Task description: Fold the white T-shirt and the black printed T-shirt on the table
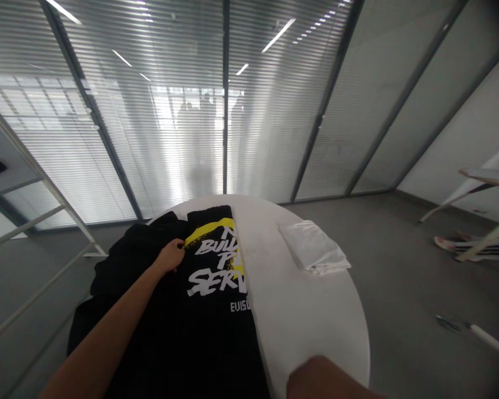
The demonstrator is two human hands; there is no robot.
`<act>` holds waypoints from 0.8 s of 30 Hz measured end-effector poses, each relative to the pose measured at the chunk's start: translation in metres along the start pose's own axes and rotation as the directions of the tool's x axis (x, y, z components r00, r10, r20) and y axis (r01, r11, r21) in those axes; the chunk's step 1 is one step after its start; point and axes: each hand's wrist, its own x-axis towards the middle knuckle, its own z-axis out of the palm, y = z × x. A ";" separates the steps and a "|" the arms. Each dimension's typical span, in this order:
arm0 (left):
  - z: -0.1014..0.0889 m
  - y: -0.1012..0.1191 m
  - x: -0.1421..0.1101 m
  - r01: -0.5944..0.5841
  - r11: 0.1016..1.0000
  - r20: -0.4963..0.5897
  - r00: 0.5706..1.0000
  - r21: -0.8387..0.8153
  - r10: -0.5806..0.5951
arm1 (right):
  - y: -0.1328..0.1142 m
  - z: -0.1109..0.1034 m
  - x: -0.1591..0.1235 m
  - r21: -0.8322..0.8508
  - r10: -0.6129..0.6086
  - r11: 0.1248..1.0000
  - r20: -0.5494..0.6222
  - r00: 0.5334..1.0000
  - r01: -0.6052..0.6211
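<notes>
A black T-shirt [216, 332] with white lettering and a yellow streak lies folded on the round white table [307, 316], its right edge straight along the middle of the tabletop. My left hand [171, 256] pinches the shirt's fabric at the left end of the yellow streak, its fingers closed. To the left, more black cloth [128, 260] lies bunched and hangs over the table's side. At the bottom edge, near the front of the table, part of my right hand or wrist [319, 377] shows; its fingers are out of sight.
A folded white cloth [314, 246] lies on the table's right part. On the left stands a white metal frame [58, 188] with a grey board. Glass walls with blinds [269, 127] rise behind. At right are another table [490, 176] and thin items [448, 324] on the floor.
</notes>
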 end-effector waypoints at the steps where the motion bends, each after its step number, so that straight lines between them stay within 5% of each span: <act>1: -0.005 0.004 0.005 0.004 0.998 -0.015 1.000 0.061 -0.003 | 0.000 -0.017 0.014 0.002 -0.007 1.000 -0.026 1.000 0.007; 6: -0.023 0.025 0.044 -0.022 0.962 -0.181 0.981 0.273 0.074 | 0.034 -0.080 0.126 0.273 0.047 0.962 -0.175 0.984 0.002; 14: -0.002 0.041 0.128 -0.088 0.955 -0.179 0.973 0.284 0.143 | 0.079 -0.113 0.314 0.599 0.380 0.793 -0.341 0.860 -0.112; 19: 0.014 0.037 0.163 0.010 0.950 -0.199 0.978 0.313 0.055 | 0.084 -0.126 0.389 0.602 0.408 0.791 -0.388 0.827 -0.107; 24: 0.013 0.036 0.182 0.056 0.945 -0.187 0.982 0.321 0.005 | 0.093 -0.132 0.435 0.576 0.421 0.810 -0.438 0.795 -0.111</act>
